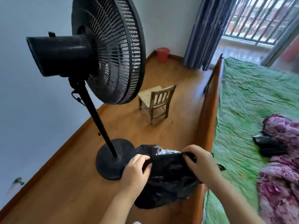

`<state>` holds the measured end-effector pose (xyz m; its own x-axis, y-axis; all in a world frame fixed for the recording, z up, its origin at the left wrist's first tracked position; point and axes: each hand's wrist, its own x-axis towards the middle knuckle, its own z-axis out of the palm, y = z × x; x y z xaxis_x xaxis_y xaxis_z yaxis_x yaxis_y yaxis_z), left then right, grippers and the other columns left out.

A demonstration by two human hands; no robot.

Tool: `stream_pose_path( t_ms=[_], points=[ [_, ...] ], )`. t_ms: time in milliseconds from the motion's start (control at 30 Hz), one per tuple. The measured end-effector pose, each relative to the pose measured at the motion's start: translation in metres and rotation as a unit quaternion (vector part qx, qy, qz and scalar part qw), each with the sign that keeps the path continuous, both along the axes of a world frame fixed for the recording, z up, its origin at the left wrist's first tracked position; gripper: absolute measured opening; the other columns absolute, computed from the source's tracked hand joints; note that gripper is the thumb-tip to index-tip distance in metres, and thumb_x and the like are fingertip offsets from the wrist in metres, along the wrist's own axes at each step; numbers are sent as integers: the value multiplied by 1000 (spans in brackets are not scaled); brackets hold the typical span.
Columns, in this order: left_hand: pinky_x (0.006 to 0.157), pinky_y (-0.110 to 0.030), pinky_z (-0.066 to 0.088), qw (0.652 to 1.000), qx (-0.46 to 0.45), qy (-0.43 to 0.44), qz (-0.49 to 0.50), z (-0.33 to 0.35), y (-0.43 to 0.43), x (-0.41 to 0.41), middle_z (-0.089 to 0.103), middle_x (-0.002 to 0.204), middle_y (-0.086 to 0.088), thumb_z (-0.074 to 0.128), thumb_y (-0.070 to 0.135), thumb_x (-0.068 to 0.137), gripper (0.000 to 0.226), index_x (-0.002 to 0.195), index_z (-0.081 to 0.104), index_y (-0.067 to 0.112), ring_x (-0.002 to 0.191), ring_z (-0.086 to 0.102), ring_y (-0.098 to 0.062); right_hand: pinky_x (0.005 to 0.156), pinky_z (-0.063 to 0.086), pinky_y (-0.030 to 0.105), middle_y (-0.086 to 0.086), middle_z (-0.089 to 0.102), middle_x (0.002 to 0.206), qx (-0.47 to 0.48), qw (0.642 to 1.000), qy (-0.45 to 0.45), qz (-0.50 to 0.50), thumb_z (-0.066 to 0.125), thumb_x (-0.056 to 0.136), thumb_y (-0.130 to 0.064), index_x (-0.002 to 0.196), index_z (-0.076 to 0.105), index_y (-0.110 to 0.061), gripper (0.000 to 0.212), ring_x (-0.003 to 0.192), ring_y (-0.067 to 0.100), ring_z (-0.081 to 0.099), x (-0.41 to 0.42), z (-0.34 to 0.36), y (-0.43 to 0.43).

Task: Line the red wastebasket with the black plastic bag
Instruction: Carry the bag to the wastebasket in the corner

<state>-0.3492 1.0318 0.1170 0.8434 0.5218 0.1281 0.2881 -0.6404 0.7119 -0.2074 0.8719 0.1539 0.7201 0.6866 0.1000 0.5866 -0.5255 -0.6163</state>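
Both hands pinch the crumpled black plastic bag [168, 175] between them, the left hand [135, 170] on one edge, the right hand [200, 164] on the other, seemingly working its mouth open. The red wastebasket [163, 54] stands well beyond the hands, in the far corner. Next, I judge, the bag must be spread and carried there.

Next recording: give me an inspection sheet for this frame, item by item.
Surface: wooden floor; bed with a green sheet at right.
Job's things: black plastic bag crumpled, held up; red wastebasket in the far corner, beside the curtain.
Clutter: standing fan, small wooden chair, purple blanket and black bundle on the bed.
Grippers: left hand and right hand both pinch the bag's top edge.
Cables: short cord at the fan's neck.
Surroundings: pale walls, barred window.
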Motion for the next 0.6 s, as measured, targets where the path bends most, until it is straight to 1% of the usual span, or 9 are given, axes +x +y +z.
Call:
stream_pose_path(
  t_ms=[33,100,167,233,300,367,433,533,600],
  points=[
    [80,-16,42,1000,-9,-3,-8,0,10,5,62,91,4,65,11,82,15,96,63,12,90,57,-12,65,45,21,-5,62,77,6,1000,-4,-3,68,74,1,79,63,-16,18,73,14,59,0,2,10],
    [81,-4,35,999,-32,-9,-19,3,24,17,60,95,5,65,12,82,18,100,62,12,93,56,-10,66,44,20,-5,62,77,13,1000,-13,-8,69,73,3,79,63,-16,20,73,14,60,3,6,25],
    [82,-1,32,998,-49,-21,-29,4,36,30,60,98,6,65,14,82,21,103,61,15,95,55,-8,67,43,18,-5,62,76,12,1000,-24,-13,70,71,3,78,63,-16,21,71,13,60,8,9,36],
    [85,-9,36,997,-56,-37,-40,5,45,44,60,99,7,65,16,82,23,104,60,18,97,54,-7,66,42,14,-5,63,75,18,999,-29,-26,70,71,5,77,64,-15,22,70,12,59,17,12,43],
    [87,-15,39,996,-58,-47,-51,6,50,58,59,100,9,65,19,82,25,106,58,21,97,53,-4,67,39,5,-5,63,75,23,998,-27,-46,70,71,5,78,64,-14,22,70,10,57,27,15,46],
    [86,-12,37,995,-62,-55,-61,6,52,73,57,100,10,65,19,82,26,107,58,22,97,52,-3,68,34,-1,-6,62,77,24,997,-28,-65,70,71,6,79,65,-13,21,72,10,57,39,15,47],
    [86,-11,37,994,-67,-56,-73,5,52,89,57,100,9,65,18,82,27,107,58,22,97,52,-4,69,33,-3,-6,61,77,22,996,-25,-79,69,71,6,80,65,-12,20,72,11,57,50,15,47],
    [89,-20,40,992,-66,-51,-97,4,51,121,58,102,6,65,18,82,25,106,58,20,99,53,-7,69,32,-3,-5,61,76,31,994,-24,-102,68,70,7,79,66,-10,19,72,11,56,76,13,47],
    [90,-18,39,991,-61,-49,-108,3,51,146,58,102,7,64,18,82,25,106,58,19,100,53,-7,69,33,-3,-5,61,75,37,992,-25,-118,68,70,8,77,66,-9,19,71,11,56,99,12,48]
  ],
)
